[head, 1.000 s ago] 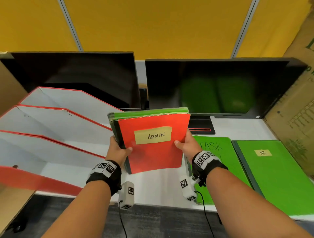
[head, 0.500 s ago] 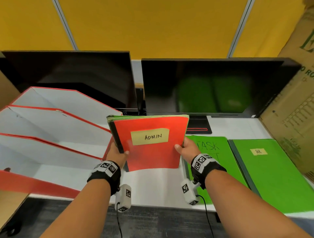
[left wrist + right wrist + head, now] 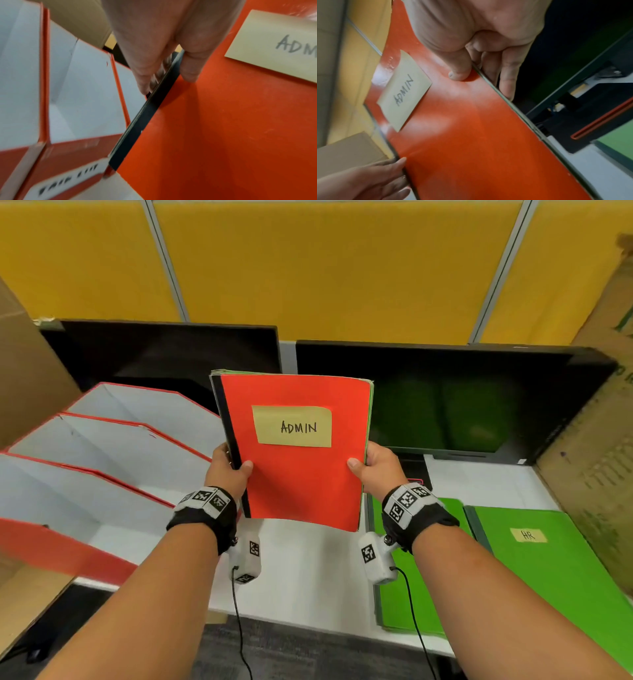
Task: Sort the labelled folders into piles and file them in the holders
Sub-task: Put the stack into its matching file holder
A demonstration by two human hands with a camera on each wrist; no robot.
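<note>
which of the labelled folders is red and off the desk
The ADMIN folder, at the front of the stack that the left hand and right hand hold upright. The HR folder is green and lies flat on the desk.

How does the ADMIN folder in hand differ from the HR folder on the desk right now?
The ADMIN folder has a red cover; the HR folder is green. ADMIN is held upright off the desk, fronting a stack, with the left hand and right hand each taking a grip on a side edge; HR lies flat, untouched. Both carry a handwritten yellow sticky label.
</note>
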